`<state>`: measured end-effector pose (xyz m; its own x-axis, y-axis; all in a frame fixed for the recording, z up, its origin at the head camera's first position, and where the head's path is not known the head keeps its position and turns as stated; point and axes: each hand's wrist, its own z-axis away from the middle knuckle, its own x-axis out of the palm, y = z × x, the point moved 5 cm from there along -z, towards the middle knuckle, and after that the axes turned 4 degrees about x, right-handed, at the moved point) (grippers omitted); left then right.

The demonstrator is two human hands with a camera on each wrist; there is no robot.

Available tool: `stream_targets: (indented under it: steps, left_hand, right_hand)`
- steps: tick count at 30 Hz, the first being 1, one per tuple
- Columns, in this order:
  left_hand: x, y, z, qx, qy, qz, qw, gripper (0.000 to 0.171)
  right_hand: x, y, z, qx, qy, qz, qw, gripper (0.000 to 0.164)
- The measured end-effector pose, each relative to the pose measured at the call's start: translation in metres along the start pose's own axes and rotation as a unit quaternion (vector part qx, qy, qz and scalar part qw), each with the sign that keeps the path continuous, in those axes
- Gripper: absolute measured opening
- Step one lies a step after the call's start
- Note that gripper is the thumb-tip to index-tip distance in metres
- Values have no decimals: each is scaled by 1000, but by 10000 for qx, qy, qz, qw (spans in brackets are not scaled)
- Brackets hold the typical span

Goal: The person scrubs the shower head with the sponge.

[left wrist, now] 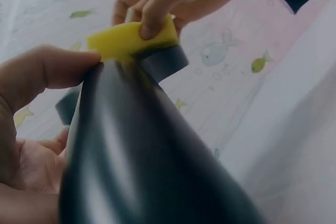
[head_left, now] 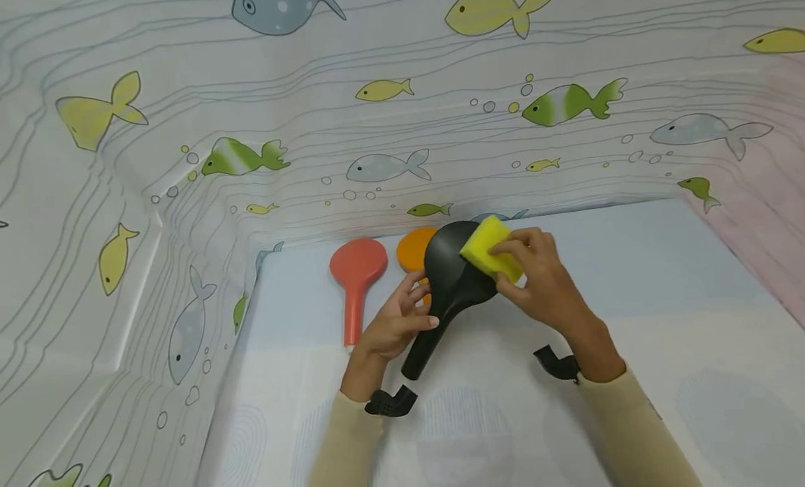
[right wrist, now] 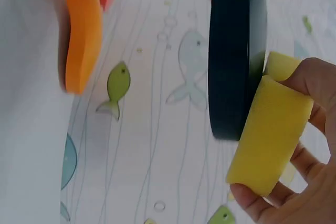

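Note:
A black paddle-shaped shower head is lifted over the table. My left hand grips its handle, thumb over the top; in the left wrist view the black handle fills the frame beside my left thumb. My right hand holds a yellow sponge against the round black head. The sponge is pinched between fingers and thumb, pressed on the black head's face.
A red shower head lies flat on the pale blue table at the left. An orange one lies partly behind the black one. Fish-print sheeting walls the back and both sides.

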<state>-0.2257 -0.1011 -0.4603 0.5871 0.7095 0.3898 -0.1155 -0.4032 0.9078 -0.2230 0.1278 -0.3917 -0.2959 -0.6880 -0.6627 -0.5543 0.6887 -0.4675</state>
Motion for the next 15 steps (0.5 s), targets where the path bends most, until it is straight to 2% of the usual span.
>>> stream_targets:
  steps: [4, 8, 11, 15]
  left_hand:
    - [3, -4, 0, -79, -221, -408, 9989, 83]
    - [5, -7, -1, -127, -252, -626, 9976, 81]
    - [5, -8, -1, -159, -189, -694, 9973, 80]
    - [4, -8, -2, -177, -73, -636, 9978, 81]
  right_hand:
    - [-14, 18, -2, 556, 252, -112, 9981, 39]
    - [-17, 23, -1, 719, 423, -263, 9962, 40]
    - [-12, 16, 0, 495, 370, -236, 9978, 40]
    - [3, -6, 1, -131, 144, -51, 9998, 38]
